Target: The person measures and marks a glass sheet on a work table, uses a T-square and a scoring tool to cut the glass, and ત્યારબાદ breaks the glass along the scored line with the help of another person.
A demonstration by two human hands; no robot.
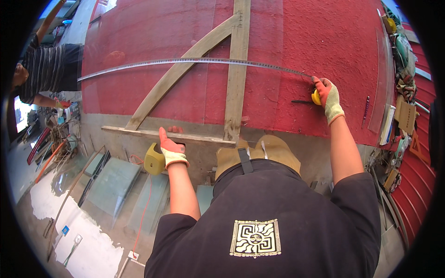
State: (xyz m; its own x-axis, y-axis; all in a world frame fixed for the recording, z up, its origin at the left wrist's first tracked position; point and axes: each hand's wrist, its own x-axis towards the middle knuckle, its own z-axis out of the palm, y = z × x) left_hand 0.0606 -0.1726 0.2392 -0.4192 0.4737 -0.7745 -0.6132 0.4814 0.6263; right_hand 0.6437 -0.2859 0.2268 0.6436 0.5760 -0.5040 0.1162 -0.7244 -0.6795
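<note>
My gloved right hand [328,98] closes around a yellow tape measure [316,97] at the right of a red-covered work surface [324,41]. Its blade [162,61] runs left, bowed in this view, across a clear glass sheet [104,48] to near the sheet's left edge. The blade crosses a wooden T-square [235,90] with a diagonal brace. By the square's near crossbar [157,134] is my gloved left hand [172,149], one digit stretched upward; its other fingers are partly hidden. Left of that wrist shows a yellow-green object [154,159] of unclear kind. A thin black object [301,101] lies beside the tape measure.
Another person in a striped shirt [48,67] stands at the far left. Several glass pieces [111,185] lean below the near edge, beside an orange cord [146,208]. A slim purple stick [366,111] lies at the right, near piled bags and cardboard [406,116].
</note>
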